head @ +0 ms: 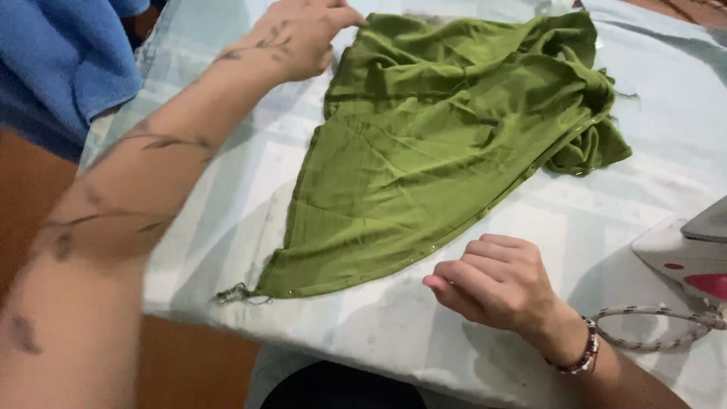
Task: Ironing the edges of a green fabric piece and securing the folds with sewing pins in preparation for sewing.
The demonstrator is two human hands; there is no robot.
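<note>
The green cloth [424, 151] is half spread; its far edge is pinched by the left hand [299, 38]; the right hand [492, 280] is curled, empty; the iron [693, 261] is untouched.

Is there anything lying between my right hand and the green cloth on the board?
Nothing visible. The right hand rests curled on the pale board cover, just short of the green cloth's studded edge, with bare cover between. The iron sits off to the right, out of that path.
</note>
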